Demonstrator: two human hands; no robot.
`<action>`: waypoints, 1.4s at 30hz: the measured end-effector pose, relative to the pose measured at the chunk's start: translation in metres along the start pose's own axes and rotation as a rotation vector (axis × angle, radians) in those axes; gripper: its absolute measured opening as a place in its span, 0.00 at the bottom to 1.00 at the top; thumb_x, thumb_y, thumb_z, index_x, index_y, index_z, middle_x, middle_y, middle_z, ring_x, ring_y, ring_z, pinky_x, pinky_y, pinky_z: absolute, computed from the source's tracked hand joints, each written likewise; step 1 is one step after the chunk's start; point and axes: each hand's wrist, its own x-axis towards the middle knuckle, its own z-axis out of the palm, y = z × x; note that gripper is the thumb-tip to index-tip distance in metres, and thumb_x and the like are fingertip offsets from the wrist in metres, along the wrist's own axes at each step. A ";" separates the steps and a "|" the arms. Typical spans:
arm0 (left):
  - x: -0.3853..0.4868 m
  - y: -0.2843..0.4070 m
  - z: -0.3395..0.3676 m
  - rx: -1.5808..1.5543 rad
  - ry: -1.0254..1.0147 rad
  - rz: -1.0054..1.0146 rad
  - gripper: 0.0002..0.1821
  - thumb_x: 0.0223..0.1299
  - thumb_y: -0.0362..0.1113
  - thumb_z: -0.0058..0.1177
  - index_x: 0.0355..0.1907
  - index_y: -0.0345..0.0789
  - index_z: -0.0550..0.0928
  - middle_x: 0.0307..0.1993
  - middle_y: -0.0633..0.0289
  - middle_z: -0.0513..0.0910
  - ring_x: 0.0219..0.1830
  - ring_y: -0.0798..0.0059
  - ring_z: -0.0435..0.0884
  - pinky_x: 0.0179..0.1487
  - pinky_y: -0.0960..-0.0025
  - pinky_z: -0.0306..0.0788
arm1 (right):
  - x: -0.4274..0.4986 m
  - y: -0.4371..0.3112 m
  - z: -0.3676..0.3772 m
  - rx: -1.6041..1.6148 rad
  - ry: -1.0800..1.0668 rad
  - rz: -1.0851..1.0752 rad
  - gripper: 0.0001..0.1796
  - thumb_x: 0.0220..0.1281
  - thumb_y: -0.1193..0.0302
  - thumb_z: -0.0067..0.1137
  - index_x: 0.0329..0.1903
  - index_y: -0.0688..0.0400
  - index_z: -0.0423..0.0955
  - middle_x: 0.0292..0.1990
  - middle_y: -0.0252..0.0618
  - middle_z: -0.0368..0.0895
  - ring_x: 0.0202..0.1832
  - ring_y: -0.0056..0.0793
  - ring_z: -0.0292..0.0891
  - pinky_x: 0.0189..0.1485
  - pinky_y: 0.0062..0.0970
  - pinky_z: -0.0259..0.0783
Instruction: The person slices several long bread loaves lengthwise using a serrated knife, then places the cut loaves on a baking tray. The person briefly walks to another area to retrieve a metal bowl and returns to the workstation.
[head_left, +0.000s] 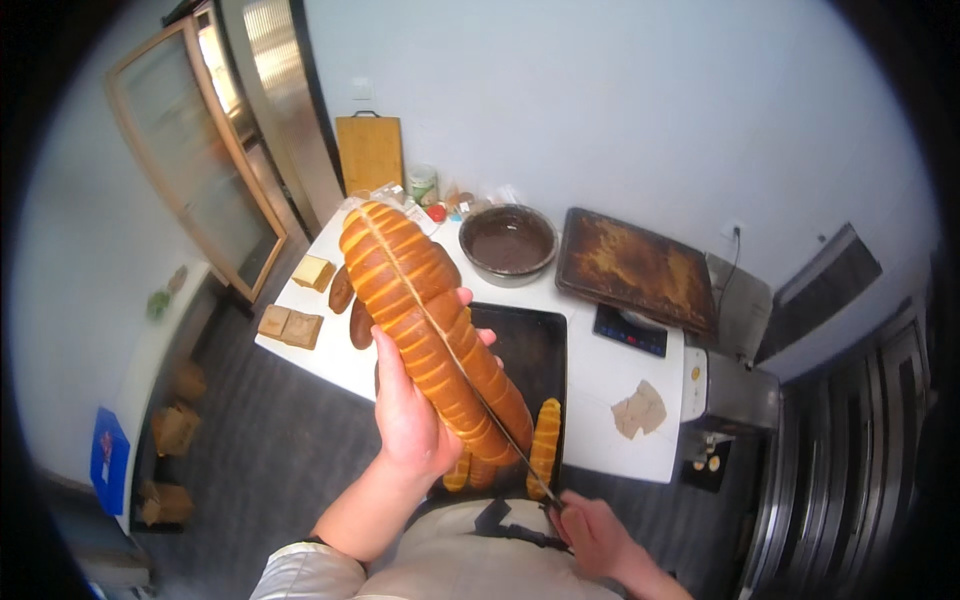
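My left hand (416, 409) holds up a long brown loaf (420, 315) with pale stripes across its crust. A lengthwise cut runs down the middle of it. In my right hand (592, 532) is the handle of a long thin knife (534, 474), whose blade lies in the lower end of the cut. Beneath the loaf, a black baking tray (525, 337) rests on the white table (600, 442). Smaller striped loaves, one of them at the tray's right side (546, 442), lie in it, partly hidden by the big loaf and my left hand.
Dark brown rolls (341, 289) and square bread pieces (291, 327) lie at the table's left. Behind stands a bowl of dark brown cream (508, 240). A stained baking tray (637, 266) sits above an induction cooker (630, 330). Crumpled brown paper (639, 409) lies at the right.
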 end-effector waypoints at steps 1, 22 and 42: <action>0.000 -0.004 0.001 -0.001 0.006 -0.015 0.41 0.88 0.69 0.22 0.83 0.40 0.64 0.74 0.55 0.75 0.59 0.60 0.84 0.62 0.51 0.83 | 0.004 -0.001 -0.001 0.053 -0.006 -0.107 0.18 0.90 0.65 0.45 0.39 0.63 0.69 0.23 0.39 0.67 0.25 0.30 0.62 0.31 0.33 0.62; 0.005 -0.014 0.038 0.317 -0.193 0.075 0.38 0.90 0.64 0.27 0.88 0.43 0.53 0.80 0.42 0.69 0.60 0.60 0.85 0.56 0.57 0.87 | 0.013 -0.049 0.007 0.153 0.075 -0.368 0.13 0.87 0.66 0.48 0.48 0.64 0.74 0.25 0.36 0.75 0.26 0.25 0.70 0.32 0.30 0.65; 0.001 -0.017 0.043 0.214 -0.198 -0.061 0.43 0.85 0.72 0.20 0.89 0.47 0.53 0.84 0.52 0.65 0.69 0.54 0.82 0.63 0.49 0.84 | 0.024 -0.042 0.003 0.202 0.066 -0.284 0.13 0.86 0.67 0.49 0.47 0.65 0.72 0.25 0.52 0.77 0.29 0.52 0.80 0.34 0.43 0.68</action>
